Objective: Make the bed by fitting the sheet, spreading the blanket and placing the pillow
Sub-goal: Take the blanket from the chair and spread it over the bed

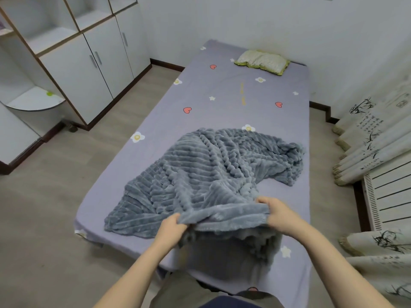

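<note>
Bed (200, 121) runs from 6 o'clock up to 12, covered by the lilac sheet (222, 94) with hearts, stars and flowers; sheet looks pulled flat over the mattress edges. Bed's 3 o'clock long edge sits close to the wall and curtain (367, 141), radiator (391, 196) just beside it at 4 o'clock, tight room there. Open floor (55, 207) along the whole 9 o'clock edge, out to the white cabinet (84, 70) at 10 o'clock. Pillow (262, 61) at 12 o'clock, head end, lying on the sheet near the far wall.

Grey ribbed blanket (206, 174) bunched on the near half of the bed, centre to 5 o'clock, rumpled, not spread; far half of the sheet bare.

Left hand (172, 227) at 7 o'clock pinches the blanket's near hem, fingers curled round the fabric. Right hand (278, 215) at 5 o'clock grips the same hem, thumb on top. Hem lifted off the sheet between the two hands, fold hanging below.
</note>
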`<state>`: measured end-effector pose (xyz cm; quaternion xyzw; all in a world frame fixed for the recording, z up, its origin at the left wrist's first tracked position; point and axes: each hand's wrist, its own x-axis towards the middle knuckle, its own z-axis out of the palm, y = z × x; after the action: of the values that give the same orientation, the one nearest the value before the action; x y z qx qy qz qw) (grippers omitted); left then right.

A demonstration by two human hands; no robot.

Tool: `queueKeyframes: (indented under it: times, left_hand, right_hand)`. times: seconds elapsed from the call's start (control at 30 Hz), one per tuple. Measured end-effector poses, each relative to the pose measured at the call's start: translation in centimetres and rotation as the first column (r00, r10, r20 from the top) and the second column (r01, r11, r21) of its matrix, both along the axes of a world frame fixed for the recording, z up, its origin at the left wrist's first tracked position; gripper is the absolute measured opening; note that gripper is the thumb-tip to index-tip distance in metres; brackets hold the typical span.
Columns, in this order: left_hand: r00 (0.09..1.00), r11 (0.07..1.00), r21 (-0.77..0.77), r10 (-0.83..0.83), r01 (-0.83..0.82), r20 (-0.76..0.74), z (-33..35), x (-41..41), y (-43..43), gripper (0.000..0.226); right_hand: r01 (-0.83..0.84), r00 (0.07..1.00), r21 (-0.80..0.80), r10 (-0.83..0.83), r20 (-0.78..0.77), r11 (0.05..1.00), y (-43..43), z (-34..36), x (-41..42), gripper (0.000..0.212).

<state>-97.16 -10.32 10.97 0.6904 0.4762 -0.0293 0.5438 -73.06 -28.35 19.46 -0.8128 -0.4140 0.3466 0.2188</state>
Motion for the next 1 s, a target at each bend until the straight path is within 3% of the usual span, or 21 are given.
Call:
queueKeyframes:
  times: [0.03, 0.07, 0.13, 0.17, 0.23, 0.27, 0.33, 0.4, 0.47, 0.57, 0.63, 0.77, 0.8, 0.87, 0.93, 1.0]
  left_hand:
    - [0.997, 0.997, 0.054, 0.046, -0.050, 0.065, 1.0, 0.5, 0.4, 0.023]
    - [0.992, 0.991, 0.118, 0.047, -0.061, 0.116, 2.0, 1.0, 0.7, 0.026]
    - [0.977, 0.975, 0.221, -0.029, -0.019, 0.211, 4.3, 2.0, 0.5, 0.023]
    - [0.964, 0.964, 0.263, -0.090, 0.022, 0.252, 5.4, 2.4, 0.0, 0.021]
    - [0.932, 0.933, 0.343, -0.216, 0.108, 0.293, 7.6, 3.3, -1.4, 0.022]
    - [0.917, 0.916, 0.378, -0.260, 0.135, 0.303, 8.5, 3.7, -2.0, 0.022]
    - [0.894, 0.904, 0.409, -0.282, 0.126, 0.348, 9.8, 4.4, -2.7, 0.023]
    - [0.884, 0.908, 0.414, -0.246, 0.065, 0.399, 10.6, 4.9, -2.4, 0.024]
    - [0.905, 0.873, 0.488, -0.211, 0.004, 0.371, 10.7, 4.9, -1.2, 0.024]
    - [0.945, 0.853, 0.522, -0.159, -0.014, 0.286, 9.1, 3.9, 1.3, 0.028]
    - [0.965, 0.883, 0.461, -0.190, 0.087, 0.183, 7.0, 3.0, 2.8, 0.034]
    - [0.957, 0.868, 0.407, -0.236, 0.286, -0.171, 3.1, 1.5, 3.9, 0.003]
    - [0.963, 0.895, 0.368, -0.195, 0.252, -0.184, 2.4, 1.2, 3.9, 0.010]
    - [0.996, 0.951, 0.300, -0.055, 0.072, -0.063, 1.7, 1.1, 4.3, 0.017]
    - [0.985, 0.946, 0.278, 0.144, -0.165, 0.093, 2.4, 1.3, 5.9, 0.008]
    - [0.952, 0.908, 0.298, 0.252, -0.295, 0.173, 4.8, 1.6, 8.5, 0.017]
  right_hand:
    - [-0.062, 0.986, -0.156, 0.085, 0.141, 0.986, -0.4, 0.0, 0.9, 0.016]
    - [-0.129, 0.962, -0.359, 0.205, 0.181, 0.925, -0.7, -0.1, 1.4, 0.028]
    - [-0.262, 0.920, -0.672, 0.389, 0.043, 0.693, -1.3, -0.7, 1.5, 0.056]
    - [-0.302, 0.911, -0.703, 0.412, -0.015, 0.643, -1.4, -0.9, 1.1, 0.075]
    - [-0.321, 0.938, -0.520, 0.341, -0.060, 0.792, -0.9, -1.5, -0.2, 0.119]
    - [-0.322, 0.946, -0.339, 0.310, -0.090, 0.884, -0.2, -1.6, -1.3, 0.119]
    - [-0.246, 0.954, 0.008, 0.244, -0.174, 0.969, 1.3, -2.1, -3.7, 0.091]
    - [-0.045, 0.948, 0.194, 0.103, -0.301, 0.980, 2.9, -2.0, -5.2, 0.055]
    - [0.156, 0.915, 0.257, -0.042, -0.400, 0.954, 4.1, -1.4, -5.2, 0.038]
    - [0.365, 0.838, 0.242, -0.204, -0.506, 0.899, 5.3, 0.8, -4.0, 0.045]
    - [0.410, 0.811, 0.243, -0.229, -0.539, 0.879, 6.2, 2.5, -3.4, 0.043]
    - [0.470, 0.739, 0.291, -0.192, -0.646, 0.833, 7.3, 5.3, -2.1, 0.037]
    - [0.492, 0.740, 0.318, -0.198, -0.643, 0.810, 7.4, 5.9, -1.5, 0.036]
    - [0.477, 0.811, 0.388, -0.224, -0.541, 0.789, 7.5, 7.0, -0.2, 0.036]
    - [0.399, 0.908, 0.428, -0.285, -0.307, 0.811, 7.4, 7.7, 1.3, 0.041]
    - [0.343, 0.933, 0.422, -0.357, -0.049, 0.839, 7.3, 8.1, 3.0, 0.042]
